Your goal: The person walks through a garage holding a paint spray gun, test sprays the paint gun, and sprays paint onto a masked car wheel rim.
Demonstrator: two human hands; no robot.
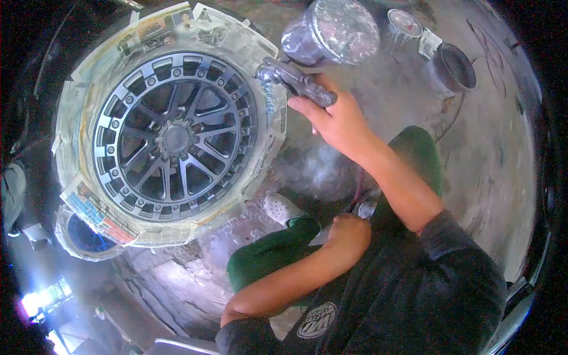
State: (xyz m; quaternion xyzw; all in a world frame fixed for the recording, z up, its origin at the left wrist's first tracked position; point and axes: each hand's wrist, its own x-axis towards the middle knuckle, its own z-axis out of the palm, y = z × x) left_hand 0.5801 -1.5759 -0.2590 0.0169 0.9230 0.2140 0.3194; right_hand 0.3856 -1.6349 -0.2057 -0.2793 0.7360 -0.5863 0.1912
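Facing a satiny dark spoked wheel (177, 137), right hand (332, 117) grips spray gun (297, 83); left hand (351, 233) curled.

The person is wearing a black short-sleeved T-shirt (426, 290). A round, pale emblem (317, 320) with bold lettering is marking the shirt; the wording is not reading clearly. The right sleeve (448, 234) is appearing dark grey. The sleeves are leaving the forearms and hands bare. Dark green trousers (263, 257) are covering the legs. Pale perforated clogs (283, 208) are enclosing the feet, with round holes dotting the uppers; one clog (366, 209) is showing only partly.
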